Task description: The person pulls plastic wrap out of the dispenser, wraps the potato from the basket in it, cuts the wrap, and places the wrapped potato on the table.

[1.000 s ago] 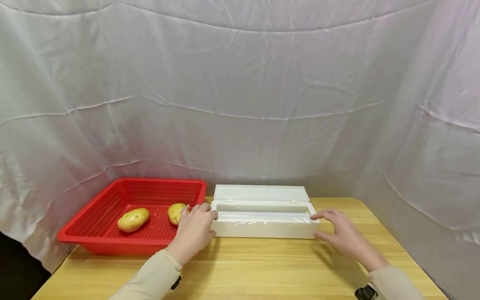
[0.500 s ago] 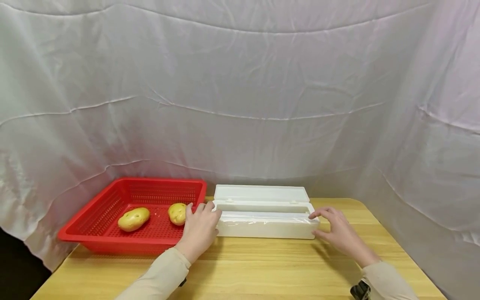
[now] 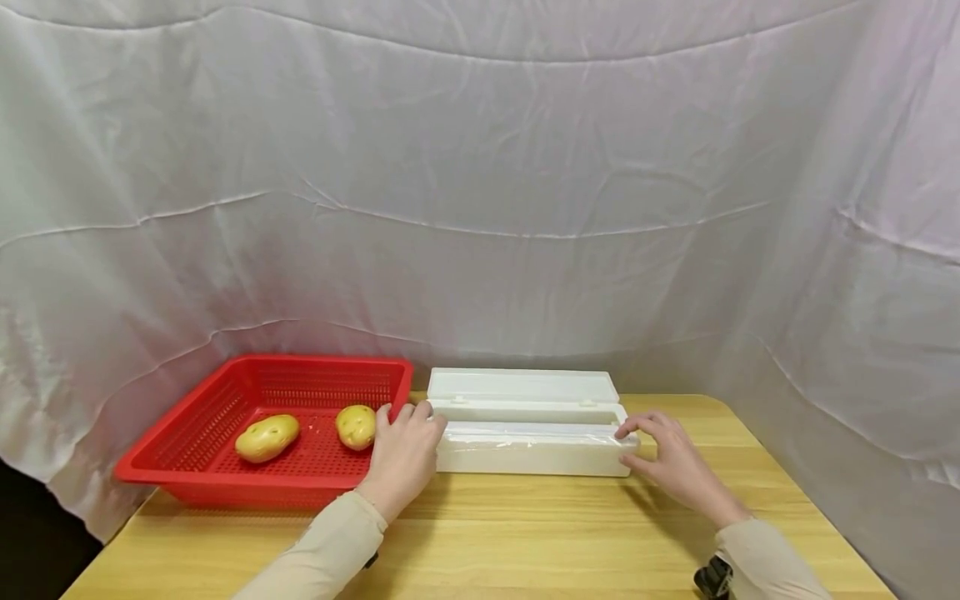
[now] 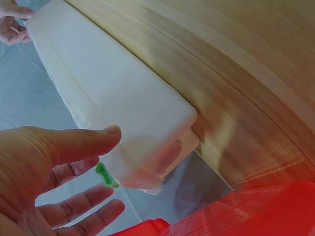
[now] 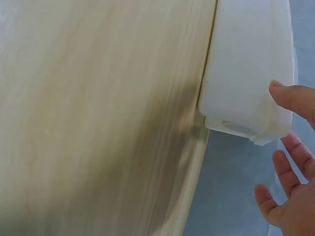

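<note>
A white cling film box (image 3: 532, 457) stands on the wooden table with its lid (image 3: 522, 385) raised behind it. Clear cling film (image 3: 528, 442) lies across its front rim. My left hand (image 3: 405, 462) is at the box's left end, thumb by the front wall and fingers spread apart in the left wrist view. A small green piece (image 4: 106, 174) shows beside that corner. At the opposite end, my right hand (image 3: 667, 462) has its index fingertip at the top corner and its thumb at the front wall. The right wrist view shows its other fingers (image 5: 284, 169) loose and apart.
Left of the box sits a red plastic basket (image 3: 187, 479) holding a potato (image 3: 267, 439) and another potato (image 3: 356, 427); its right rim is close to my left hand. A grey-white cloth (image 3: 525, 192) hangs behind and around the table (image 3: 525, 533).
My left hand has shifted slightly right along the box's left end, uncovering more of the nearby potato. My right thumb and index have edged left. The box stays in place.
</note>
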A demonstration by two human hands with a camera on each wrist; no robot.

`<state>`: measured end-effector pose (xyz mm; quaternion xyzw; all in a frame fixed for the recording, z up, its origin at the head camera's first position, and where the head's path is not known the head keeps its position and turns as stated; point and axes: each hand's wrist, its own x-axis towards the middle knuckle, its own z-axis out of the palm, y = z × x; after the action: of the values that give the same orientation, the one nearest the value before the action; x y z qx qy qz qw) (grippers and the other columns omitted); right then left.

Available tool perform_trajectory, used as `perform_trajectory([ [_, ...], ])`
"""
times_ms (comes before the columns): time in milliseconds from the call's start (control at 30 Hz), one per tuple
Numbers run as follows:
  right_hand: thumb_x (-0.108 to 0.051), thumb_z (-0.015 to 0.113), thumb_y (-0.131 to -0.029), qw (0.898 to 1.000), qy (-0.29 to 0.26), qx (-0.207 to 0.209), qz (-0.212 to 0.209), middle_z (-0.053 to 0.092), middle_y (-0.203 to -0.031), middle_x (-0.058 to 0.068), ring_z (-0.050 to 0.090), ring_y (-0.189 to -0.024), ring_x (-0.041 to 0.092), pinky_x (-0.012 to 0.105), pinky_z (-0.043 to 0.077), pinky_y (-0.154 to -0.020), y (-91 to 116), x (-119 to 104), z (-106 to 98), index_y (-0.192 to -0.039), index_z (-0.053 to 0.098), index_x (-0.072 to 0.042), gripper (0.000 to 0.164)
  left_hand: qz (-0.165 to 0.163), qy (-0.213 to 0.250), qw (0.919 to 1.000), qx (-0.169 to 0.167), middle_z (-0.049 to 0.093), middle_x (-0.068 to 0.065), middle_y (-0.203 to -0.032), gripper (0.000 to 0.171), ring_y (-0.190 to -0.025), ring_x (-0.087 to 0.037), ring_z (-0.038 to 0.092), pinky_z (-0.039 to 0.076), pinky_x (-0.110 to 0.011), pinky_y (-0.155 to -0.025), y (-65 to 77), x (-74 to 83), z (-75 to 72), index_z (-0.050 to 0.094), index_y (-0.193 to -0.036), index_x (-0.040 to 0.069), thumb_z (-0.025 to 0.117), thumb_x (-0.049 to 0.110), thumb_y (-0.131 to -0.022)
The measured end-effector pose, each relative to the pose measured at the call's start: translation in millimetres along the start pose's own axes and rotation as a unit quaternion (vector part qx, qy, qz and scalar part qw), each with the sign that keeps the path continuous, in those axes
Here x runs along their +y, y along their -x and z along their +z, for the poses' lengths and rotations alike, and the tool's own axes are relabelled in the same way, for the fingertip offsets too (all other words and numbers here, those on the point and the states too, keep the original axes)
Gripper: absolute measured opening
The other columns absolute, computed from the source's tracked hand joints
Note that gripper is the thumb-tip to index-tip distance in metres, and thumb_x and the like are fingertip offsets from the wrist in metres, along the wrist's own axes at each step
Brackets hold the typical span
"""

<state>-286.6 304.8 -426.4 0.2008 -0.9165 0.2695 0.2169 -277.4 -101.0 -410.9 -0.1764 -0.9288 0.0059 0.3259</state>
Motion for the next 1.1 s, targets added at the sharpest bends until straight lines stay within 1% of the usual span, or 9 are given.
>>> perform_trajectory([
  [167,-0.006,0.09,-0.083,1.0,0.002,0.011,-0.005,0.07,-0.119,0.009,0.061,-0.118,0.038,0.054,0.042,-0.1,-0.5,2.1,3.2,-0.101,0.072,-0.023,0.031,-0.002,-0.001,1.0,0.007,0.067,-0.004,-0.091,0.017,-0.088,-0.026,0.065,0.047,-0.059,-0.094,-0.9,0.4,1.4,0.075,-0.089,0.017,0.085,0.007,-0.081],
  [267,-0.006,0.089,-0.084,1.0,-0.001,0.015,-0.007,0.07,-0.119,0.009,0.061,-0.118,0.038,0.054,0.042,-0.101,-1.0,2.8,4.5,-0.1,0.071,-0.023,0.029,-0.003,0.001,1.0,0.009,0.067,-0.004,-0.09,0.014,-0.086,-0.026,0.065,0.047,-0.058,-0.093,-1.5,0.6,1.7,0.075,-0.088,0.017,0.084,0.007,-0.084],
  [433,-0.011,0.087,-0.089,1.0,-0.006,0.015,-0.006,0.07,-0.12,0.01,0.062,-0.118,0.038,0.058,0.042,-0.101,-1.8,3.1,5.0,-0.1,0.072,-0.023,0.022,0.0,-0.001,0.9998,0.02,0.067,-0.004,-0.089,0.015,-0.085,-0.025,0.066,0.048,-0.057,-0.093,-1.8,0.5,2.0,0.075,-0.085,0.017,0.085,0.007,-0.083],
  [567,-0.015,0.084,-0.093,1.0,-0.011,0.018,-0.003,0.07,-0.119,0.009,0.062,-0.118,0.038,0.057,0.042,-0.101,-2.3,3.2,5.7,-0.099,0.072,-0.025,0.017,0.001,0.0,0.9997,0.026,0.067,-0.003,-0.088,0.016,-0.084,-0.025,0.066,0.047,-0.056,-0.092,-1.3,0.1,1.9,0.074,-0.084,0.018,0.086,0.008,-0.081],
  [700,-0.013,0.083,-0.093,0.999,-0.013,0.029,-0.008,0.071,-0.118,0.01,0.062,-0.116,0.038,0.055,0.042,-0.099,-2.4,3.4,6.9,-0.095,0.072,-0.025,0.016,0.001,0.001,0.9995,0.032,0.067,-0.003,-0.087,0.016,-0.084,-0.025,0.065,0.047,-0.056,-0.092,-0.8,-0.2,1.5,0.074,-0.081,0.018,0.084,0.006,-0.082],
  [833,-0.012,0.083,-0.093,0.999,-0.012,0.035,-0.013,0.072,-0.117,0.011,0.062,-0.115,0.038,0.054,0.042,-0.098,-1.8,3.5,7.6,-0.094,0.072,-0.024,0.017,-0.001,-0.001,0.9995,0.03,0.067,-0.002,-0.087,0.015,-0.083,-0.025,0.065,0.048,-0.056,-0.092,0.7,0.2,0.1,0.074,-0.079,0.017,0.082,0.005,-0.083],
  [967,-0.012,0.083,-0.093,0.999,-0.012,0.036,-0.016,0.072,-0.117,0.01,0.062,-0.115,0.038,0.054,0.042,-0.098,-1.1,4.0,7.5,-0.095,0.072,-0.024,0.017,0.001,-0.006,0.9998,0.021,0.067,-0.004,-0.092,0.016,-0.088,-0.026,0.065,0.047,-0.058,-0.093,3.1,1.0,-1.1,0.074,-0.086,0.016,0.087,0.008,-0.079],
  [1100,-0.012,0.083,-0.093,0.999,-0.012,0.037,-0.019,0.072,-0.116,0.01,0.062,-0.115,0.037,0.053,0.043,-0.098,-0.9,4.3,7.3,-0.095,0.072,-0.024,0.016,0.009,-0.023,0.9995,0.019,0.066,-0.007,-0.097,0.033,-0.094,-0.029,0.064,0.046,-0.059,-0.094,3.6,2.3,0.5,0.072,-0.098,0.015,0.093,0.015,-0.073],
])
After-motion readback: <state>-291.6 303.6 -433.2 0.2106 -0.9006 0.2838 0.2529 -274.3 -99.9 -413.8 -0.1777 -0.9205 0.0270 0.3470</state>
